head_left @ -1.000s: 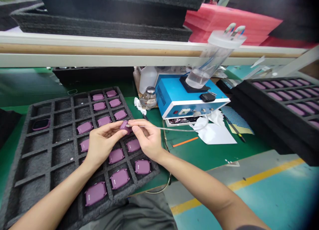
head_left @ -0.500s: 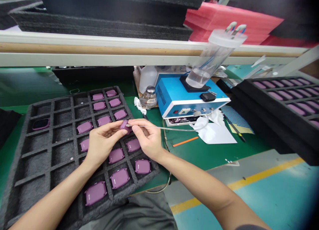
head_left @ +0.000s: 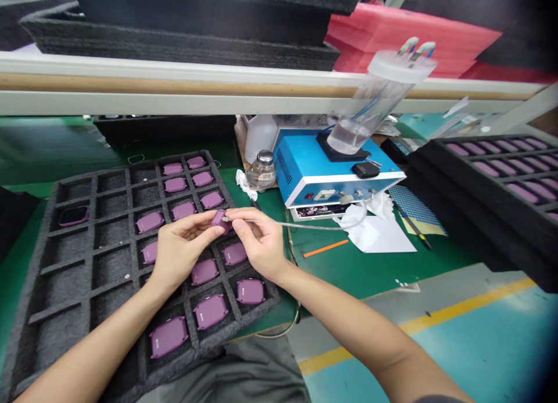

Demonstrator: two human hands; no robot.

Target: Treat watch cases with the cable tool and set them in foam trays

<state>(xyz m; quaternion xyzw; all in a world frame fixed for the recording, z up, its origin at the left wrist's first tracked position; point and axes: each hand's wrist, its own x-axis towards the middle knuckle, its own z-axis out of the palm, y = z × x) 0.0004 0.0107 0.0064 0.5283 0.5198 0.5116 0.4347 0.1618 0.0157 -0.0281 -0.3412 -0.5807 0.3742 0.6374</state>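
The green counter [head_left: 361,281] carried a dark grey foam tray [head_left: 111,265] at eight o'clock, partly filled with purple rounded-square cases [head_left: 210,311]; their small pale print was too tiny to read. At two o'clock sat a blue box-shaped machine [head_left: 325,169] with white edges. Bare forearms came in from seven and four o'clock, meeting above the tray. The left grip [head_left: 181,243] bent inward, thumb and fingers holding one purple case [head_left: 218,218], tilted, over the tray's two o'clock side. The right grip [head_left: 261,246] was pinched narrow, thumb uppermost, round the end of a thin clear tube [head_left: 322,228]. At one o'clock stood a clear glass bottle [head_left: 261,176] with a silver cap, its white label bearing dark characters too blurred to read.
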